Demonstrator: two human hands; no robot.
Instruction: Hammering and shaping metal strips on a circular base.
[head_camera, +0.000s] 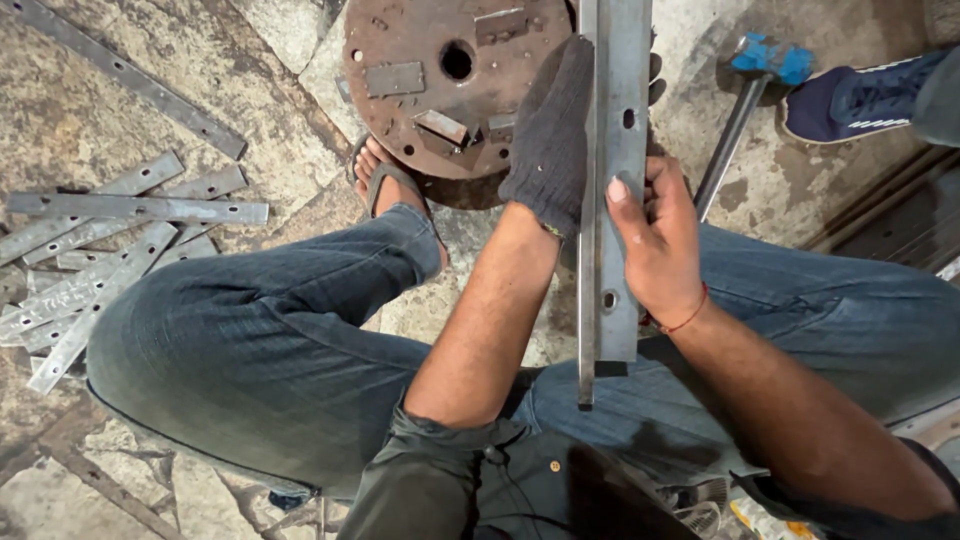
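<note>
So the person's squatting over a rusty round plate (440, 80) on the stone floor (120, 110), lining up a long steel angle bar (612, 200) across their knees toward the plate's right edge. Right hand (655, 245) is gripping the bar, thumb pressing on the flat face. Left hand (550, 140), wearing a dark glove, is lying flat and closed against its left side. I'd be keeping both wrists straight so it isn't twisting. Loose punched strips (110, 250) are lying off left.

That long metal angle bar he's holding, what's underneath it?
Under the angle bar show jeans-clad legs, stone floor and the rusty round plate's edge. The bar covers whatever lies directly beneath.
</note>
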